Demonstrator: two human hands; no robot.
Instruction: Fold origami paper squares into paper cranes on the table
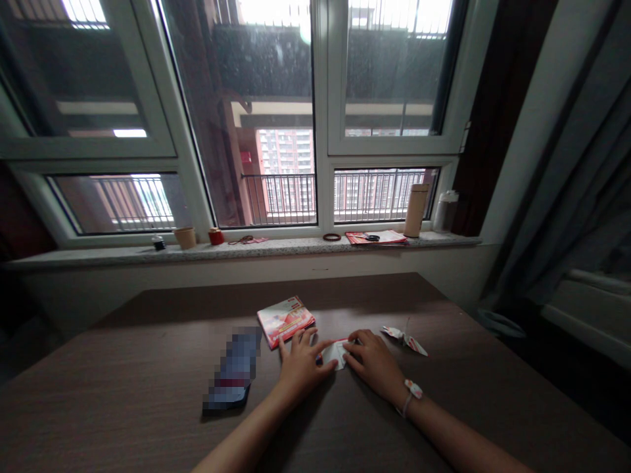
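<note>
A small folded piece of white and red paper (336, 352) lies on the dark wooden table (148, 387). My left hand (299, 363) rests flat beside it, fingers spread, with the fingertips pressing on its left edge. My right hand (373, 360) presses down on the paper's right side with bent fingers; a bracelet sits on that wrist. A finished folded paper figure (405, 339) lies just right of my right hand. A red and white square sheet pack (285, 320) lies just beyond my left hand.
A blurred-out flat dark object (234, 371) lies left of my left hand. The windowsill (276, 247) holds a paper cup (185, 237), a small red jar (215, 236), red papers (377, 237), a tall tan flask (417, 210) and a clear jar (445, 211). Curtains hang on the right.
</note>
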